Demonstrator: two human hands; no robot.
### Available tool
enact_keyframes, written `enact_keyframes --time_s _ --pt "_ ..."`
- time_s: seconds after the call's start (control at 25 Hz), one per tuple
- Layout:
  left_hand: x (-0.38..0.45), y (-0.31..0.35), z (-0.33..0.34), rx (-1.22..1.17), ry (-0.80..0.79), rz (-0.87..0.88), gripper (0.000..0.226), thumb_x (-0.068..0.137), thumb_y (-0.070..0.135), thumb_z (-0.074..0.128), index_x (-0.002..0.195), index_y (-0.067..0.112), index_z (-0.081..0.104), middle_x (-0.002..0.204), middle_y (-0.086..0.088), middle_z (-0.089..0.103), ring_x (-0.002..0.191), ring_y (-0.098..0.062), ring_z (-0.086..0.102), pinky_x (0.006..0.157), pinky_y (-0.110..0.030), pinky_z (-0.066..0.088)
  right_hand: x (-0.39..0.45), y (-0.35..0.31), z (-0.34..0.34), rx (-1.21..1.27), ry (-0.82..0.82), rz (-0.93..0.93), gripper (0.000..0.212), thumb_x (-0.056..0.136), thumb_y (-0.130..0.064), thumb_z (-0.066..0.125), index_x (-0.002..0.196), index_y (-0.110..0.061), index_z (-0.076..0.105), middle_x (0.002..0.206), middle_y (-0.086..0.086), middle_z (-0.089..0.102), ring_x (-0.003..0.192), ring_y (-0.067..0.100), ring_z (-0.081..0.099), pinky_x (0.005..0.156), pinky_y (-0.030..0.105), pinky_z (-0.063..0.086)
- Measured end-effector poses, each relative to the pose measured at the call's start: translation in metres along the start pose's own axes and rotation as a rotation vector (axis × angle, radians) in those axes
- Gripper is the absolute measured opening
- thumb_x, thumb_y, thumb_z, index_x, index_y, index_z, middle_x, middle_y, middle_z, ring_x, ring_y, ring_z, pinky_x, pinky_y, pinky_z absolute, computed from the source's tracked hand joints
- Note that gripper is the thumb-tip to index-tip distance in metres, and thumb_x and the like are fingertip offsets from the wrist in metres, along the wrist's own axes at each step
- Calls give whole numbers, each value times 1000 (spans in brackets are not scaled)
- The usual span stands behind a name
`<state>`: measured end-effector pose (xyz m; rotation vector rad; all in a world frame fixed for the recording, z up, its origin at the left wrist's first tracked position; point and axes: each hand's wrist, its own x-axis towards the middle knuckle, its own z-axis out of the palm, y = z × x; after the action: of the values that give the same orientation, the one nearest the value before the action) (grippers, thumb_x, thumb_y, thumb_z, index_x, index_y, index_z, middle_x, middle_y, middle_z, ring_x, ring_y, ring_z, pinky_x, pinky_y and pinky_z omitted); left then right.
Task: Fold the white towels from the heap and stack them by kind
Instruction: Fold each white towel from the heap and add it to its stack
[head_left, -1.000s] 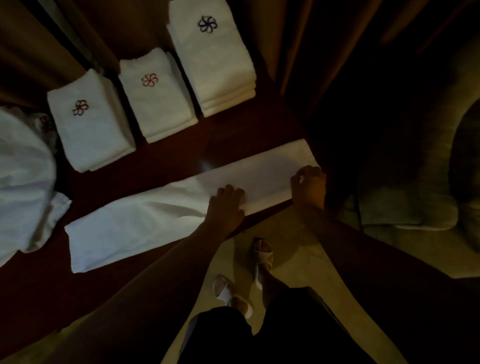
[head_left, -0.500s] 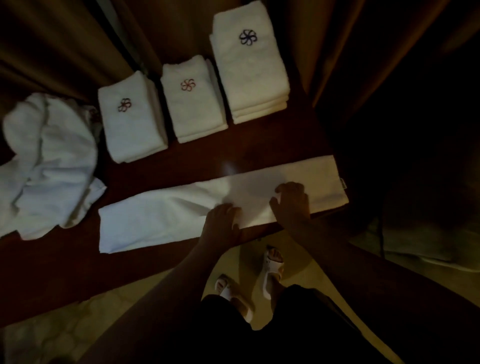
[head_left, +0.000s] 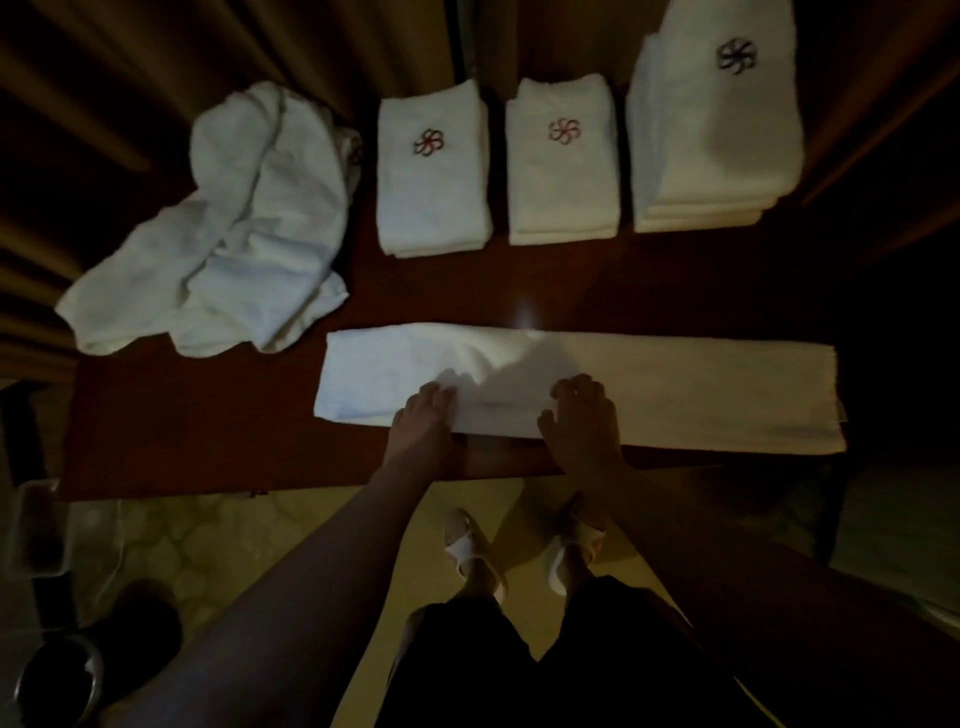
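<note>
A dark red table (head_left: 208, 441) stands before brown curtains (head_left: 104, 130) that hang in folds along the far side. The floor (head_left: 182, 551) below is pale and patterned. Two white sandals (head_left: 470, 551) sit on it close to the table's near edge. At lower left are a clear container (head_left: 36, 525) and a round metal bowl (head_left: 57, 686), both dim.

Bare table (head_left: 197, 431) left of strip; heap (head_left: 234, 249), stacks (head_left: 563, 171) behind
</note>
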<state>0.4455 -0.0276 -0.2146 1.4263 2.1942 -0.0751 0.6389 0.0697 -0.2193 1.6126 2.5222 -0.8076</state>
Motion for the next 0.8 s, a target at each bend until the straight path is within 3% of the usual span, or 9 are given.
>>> enact_keyframes --time_s 0.12,0.2,0.28,0.36,0.48,0.56,0.72,0.8 --pt "1 -44 -6 16 22 -55 36 92 19 54 126 7 56 134 -18 45 119 -36 44 93 -44 43 2 -46 21 53 -5 -167 25 83 -13 61 106 -4 60 108 16 56 101 35 51 79 44 46" --pt "4 -71 -12 -11 71 -204 32 93 24 54 119 7 59 128 -16 47 117 -34 45 91 -43 44 6 -69 34 9 9 -254 28 74 -5 67 102 -5 63 104 16 59 95 36 56 73 42 49" --pt "8 -92 -20 -128 132 -408 34 94 28 54 120 7 58 127 -16 47 118 -33 44 92 -43 44 11 -84 44 -88 -7 -270 39 66 0 68 104 -4 64 108 19 61 96 39 58 72 43 52" --pt "11 -107 -25 -246 134 -495 44 93 29 58 130 6 49 131 -17 45 122 -34 44 95 -42 42 17 -92 49 -235 -11 -292 43 63 1 70 105 -4 64 112 22 60 97 41 59 73 44 51" --pt "18 -120 -29 -450 104 -560 57 89 28 65 133 3 40 133 -19 50 122 -36 50 92 -40 44 28 -99 48 -494 -28 -367 36 60 -5 76 94 -7 66 100 18 62 84 35 61 65 40 51" --pt "22 -128 -30 -507 89 -599 47 90 28 63 127 3 48 128 -18 56 118 -35 53 89 -38 44 34 -100 49 -581 -47 -406 33 56 -3 78 87 -8 65 91 15 62 78 32 61 62 38 51" --pt "22 -147 -34 -417 130 -609 30 89 31 56 108 9 66 119 -13 57 113 -33 50 93 -40 43 34 -95 54 -710 6 -444 25 66 -4 71 90 -8 63 94 15 61 83 32 59 72 41 49" --pt "24 -155 -38 -535 119 -557 27 92 25 52 107 4 61 113 -11 57 105 -31 54 80 -34 43 31 -95 54 -713 64 -433 23 69 -5 70 90 -7 62 92 14 59 84 33 58 75 43 47"
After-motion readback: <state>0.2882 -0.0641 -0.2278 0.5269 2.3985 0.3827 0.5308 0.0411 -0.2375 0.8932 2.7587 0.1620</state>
